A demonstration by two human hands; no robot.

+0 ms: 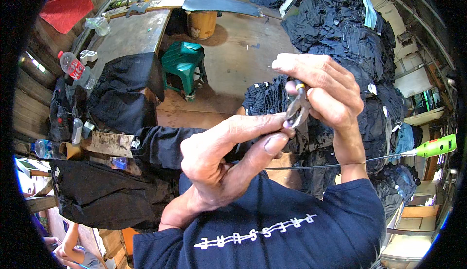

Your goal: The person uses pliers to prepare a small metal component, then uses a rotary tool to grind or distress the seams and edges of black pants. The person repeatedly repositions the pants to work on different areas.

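In front of my chest, my right hand (pixel 331 86) is closed round the handles of a small pair of pliers (pixel 302 104), metal-jawed with a yellow band on the grip. The jaws point down toward the fingertips of my left hand (pixel 228 154). Thumb and forefinger of that hand pinch a tiny piece (pixel 290 122) right at the plier tips; it is too small to name. Black trousers (pixel 107 191) lie to the left of my body, and a dark cloth (pixel 172 147) stretches behind my left hand.
A big heap of black garments (pixel 335 30) rises at the right. A lime-green tool (pixel 435 145) with a long thin shaft reaches in there. Beyond stand a green stool (pixel 183 64) and a worktable (pixel 129 38) with a bottle (pixel 75 68). Another person's arm (pixel 72 244) shows lower left.
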